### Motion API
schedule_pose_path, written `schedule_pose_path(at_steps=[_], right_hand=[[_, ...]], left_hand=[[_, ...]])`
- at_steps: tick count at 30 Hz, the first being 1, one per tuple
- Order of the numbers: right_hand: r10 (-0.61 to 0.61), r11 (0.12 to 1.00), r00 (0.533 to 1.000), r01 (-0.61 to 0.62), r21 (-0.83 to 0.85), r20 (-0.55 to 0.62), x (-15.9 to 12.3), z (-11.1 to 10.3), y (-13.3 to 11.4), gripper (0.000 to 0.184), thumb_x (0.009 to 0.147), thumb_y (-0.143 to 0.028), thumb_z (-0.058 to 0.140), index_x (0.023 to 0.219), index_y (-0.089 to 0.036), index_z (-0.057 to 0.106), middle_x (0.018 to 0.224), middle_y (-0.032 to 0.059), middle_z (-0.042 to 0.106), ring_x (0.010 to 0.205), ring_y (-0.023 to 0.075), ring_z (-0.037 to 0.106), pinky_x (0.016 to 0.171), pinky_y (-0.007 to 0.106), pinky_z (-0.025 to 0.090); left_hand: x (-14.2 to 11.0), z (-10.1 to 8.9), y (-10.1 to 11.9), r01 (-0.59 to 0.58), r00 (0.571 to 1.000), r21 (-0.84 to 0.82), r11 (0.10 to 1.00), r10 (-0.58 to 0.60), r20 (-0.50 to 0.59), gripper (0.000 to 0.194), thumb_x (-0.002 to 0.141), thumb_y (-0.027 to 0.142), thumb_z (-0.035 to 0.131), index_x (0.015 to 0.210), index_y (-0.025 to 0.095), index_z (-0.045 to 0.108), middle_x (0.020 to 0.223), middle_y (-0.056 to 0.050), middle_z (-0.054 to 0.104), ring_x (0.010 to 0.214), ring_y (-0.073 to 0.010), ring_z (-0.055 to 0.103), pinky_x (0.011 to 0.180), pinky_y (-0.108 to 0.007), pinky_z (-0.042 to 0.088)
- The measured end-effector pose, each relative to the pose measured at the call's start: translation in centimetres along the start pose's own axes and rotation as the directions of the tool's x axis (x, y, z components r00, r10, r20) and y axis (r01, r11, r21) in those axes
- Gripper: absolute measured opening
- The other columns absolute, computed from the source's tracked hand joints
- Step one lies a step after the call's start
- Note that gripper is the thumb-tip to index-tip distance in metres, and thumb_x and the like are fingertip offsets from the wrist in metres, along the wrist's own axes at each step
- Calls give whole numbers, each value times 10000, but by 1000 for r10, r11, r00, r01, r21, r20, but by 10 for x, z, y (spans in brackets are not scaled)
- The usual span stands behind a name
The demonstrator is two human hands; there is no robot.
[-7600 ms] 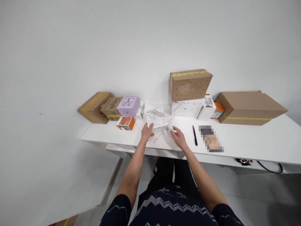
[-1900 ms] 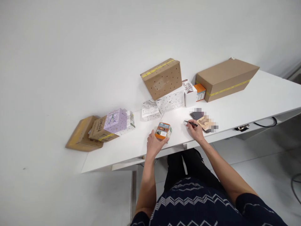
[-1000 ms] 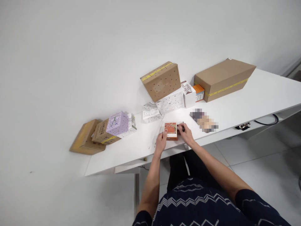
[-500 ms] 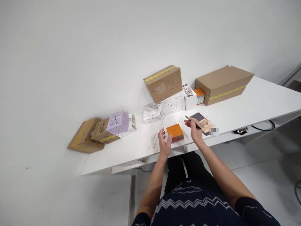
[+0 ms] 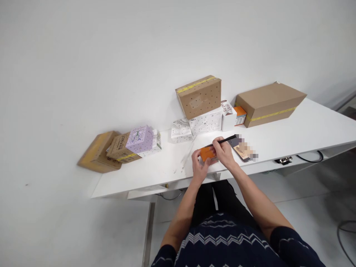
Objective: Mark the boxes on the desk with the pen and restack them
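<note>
Running along a white wall (image 5: 111, 55), a long white surface (image 5: 319, 126) has lots of boxes on it. The biggest is the long brown box (image 5: 271, 105) on the right. Near the middle, a spotted brown box (image 5: 201, 100) sits on top of a spotted white box (image 5: 207, 123). A plain brown box (image 5: 97, 157) stands at the left end, with a purple box (image 5: 140, 138) near it. A white box with big letters (image 5: 229, 120) stands to the right of the spotted ones. The left hand (image 5: 200, 168) is curled partway, with its thumb and fingers around the near left part of a small orange box (image 5: 207, 152). That box is close to the front edge of the surface, between both hands. The right hand (image 5: 224, 152) has its fingers pinched close together on a black pen (image 5: 228, 139). A flat dark and tan thing (image 5: 238, 150), partly hidden by blurry squares, lies just to the right of that hand. Last comes the pen, tilted, its thin end by the far edge of the orange top; I cannot tell if it touches.
</note>
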State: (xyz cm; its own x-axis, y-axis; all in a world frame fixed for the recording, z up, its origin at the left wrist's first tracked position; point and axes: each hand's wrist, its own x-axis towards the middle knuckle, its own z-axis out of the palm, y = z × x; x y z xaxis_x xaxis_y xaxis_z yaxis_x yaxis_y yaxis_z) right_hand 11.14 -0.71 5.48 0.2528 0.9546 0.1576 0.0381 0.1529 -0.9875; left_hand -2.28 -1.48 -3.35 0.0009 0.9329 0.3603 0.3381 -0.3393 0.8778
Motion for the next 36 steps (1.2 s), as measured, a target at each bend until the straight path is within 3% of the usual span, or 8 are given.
schedule_pose_path(at_steps=[4, 7, 12, 19, 36], right_hand=[[6, 999, 992, 1, -53, 124, 13, 11, 12, 263, 848, -440, 479, 859, -201, 587, 718, 5, 636, 568, 128, 566, 522, 240, 457], [9, 997, 986, 5, -81, 168, 17, 15, 19, 197, 811, -396, 524, 812, -203, 559, 646, -19, 594, 537, 117, 538, 505, 223, 437], [-28, 959, 995, 54, -279, 96, 13, 15, 24, 243, 841, -436, 473, 782, -203, 512, 595, -11, 602, 522, 133, 564, 528, 239, 447], [-90, 894, 984, 148, -423, 154, 9, 16, 23, 259, 860, -439, 435, 790, -200, 506, 577, -9, 591, 511, 140, 568, 541, 245, 445], [-84, 882, 981, 156, -444, 177, 9, 17, 20, 272, 853, -455, 418, 763, -216, 513, 540, -16, 551, 507, 153, 546, 544, 253, 417]], left_hand=[[-1, 2, -7, -80, 997, 65, 995, 80, -10, 358, 829, 418, 595, 1117, 217, 525, 1290, -126, 366, 1260, -262, 417, 925, -427, 493], [0, 1, -12, -140, 990, 92, 986, 141, -4, 364, 835, 405, 587, 1141, 224, 512, 1253, -119, 385, 1221, -247, 452, 922, -429, 502], [2, 2, -14, -228, 972, 155, 961, 235, -29, 364, 831, 399, 586, 1135, 211, 517, 1218, -118, 431, 1196, -250, 469, 948, -434, 487], [3, 4, -14, -221, 969, 146, 964, 234, -81, 361, 816, 417, 603, 1106, 215, 529, 1204, -109, 443, 1109, -226, 526, 891, -389, 519], [3, 2, -13, -199, 976, 149, 968, 211, -63, 360, 814, 438, 586, 1094, 219, 533, 1194, -102, 458, 1115, -226, 532, 926, -394, 502]])
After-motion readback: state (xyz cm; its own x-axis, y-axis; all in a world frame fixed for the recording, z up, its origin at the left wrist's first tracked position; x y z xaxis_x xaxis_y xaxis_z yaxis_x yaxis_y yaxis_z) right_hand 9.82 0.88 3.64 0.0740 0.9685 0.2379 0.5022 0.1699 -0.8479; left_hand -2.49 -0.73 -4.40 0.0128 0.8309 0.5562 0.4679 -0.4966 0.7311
